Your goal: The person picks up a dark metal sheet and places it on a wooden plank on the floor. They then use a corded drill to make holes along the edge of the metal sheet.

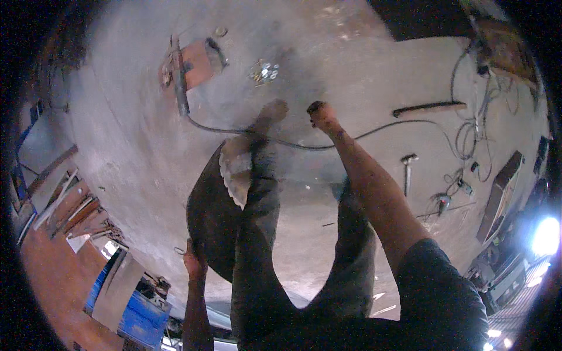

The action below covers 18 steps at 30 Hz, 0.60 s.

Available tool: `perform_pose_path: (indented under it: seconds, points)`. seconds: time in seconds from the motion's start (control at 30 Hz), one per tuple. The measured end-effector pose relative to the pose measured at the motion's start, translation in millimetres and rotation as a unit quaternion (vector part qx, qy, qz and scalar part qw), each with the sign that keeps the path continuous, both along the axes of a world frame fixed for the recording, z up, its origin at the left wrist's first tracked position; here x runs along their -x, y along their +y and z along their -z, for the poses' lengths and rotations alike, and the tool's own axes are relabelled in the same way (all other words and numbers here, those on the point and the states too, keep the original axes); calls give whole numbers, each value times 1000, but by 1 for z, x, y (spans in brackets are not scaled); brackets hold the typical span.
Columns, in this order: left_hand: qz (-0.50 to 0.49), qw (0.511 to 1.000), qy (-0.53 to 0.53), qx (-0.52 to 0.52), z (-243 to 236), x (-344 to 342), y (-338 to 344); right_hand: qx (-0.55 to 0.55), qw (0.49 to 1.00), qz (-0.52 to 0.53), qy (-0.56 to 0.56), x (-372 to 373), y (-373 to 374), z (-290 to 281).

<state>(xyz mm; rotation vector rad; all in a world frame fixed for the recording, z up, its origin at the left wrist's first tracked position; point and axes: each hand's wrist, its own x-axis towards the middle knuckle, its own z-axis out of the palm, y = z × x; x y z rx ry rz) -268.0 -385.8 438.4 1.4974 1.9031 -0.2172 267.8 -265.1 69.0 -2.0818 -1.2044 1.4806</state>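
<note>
My left hand [195,263] is closed on the edge of a large dark curved panel [209,213], which rests against my left leg. The panel's upper side has a pale, jagged-edged part [233,175]; its exact kind I cannot make out. My right arm reaches forward over the floor. The right hand [325,117] is closed, its fingers dark and curled; whether something is inside is hidden. Beyond it lies a heap of small shiny metal pieces [264,72]. A dark cable [298,145] passes across the floor close to my right wrist.
A dark handle [182,96] on the cable lies by a reddish block [198,64]. To the right are a dark bar [430,109], a hammer [408,172], coiled cable [465,140] and a long box-like piece [500,196]. Scrap strips [76,205] and a blue container [140,316] stand left.
</note>
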Motion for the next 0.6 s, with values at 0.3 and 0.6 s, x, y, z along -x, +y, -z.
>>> perform_pose_path:
  seconds: [0.3,0.6]
  points:
    - [-103,986,119,52,21,42,-13,-62,955,-172,-232,66,154,149]
    - [-187,978,-93,-9,34,56,-27,-40,987,91,-128,76,37,27]
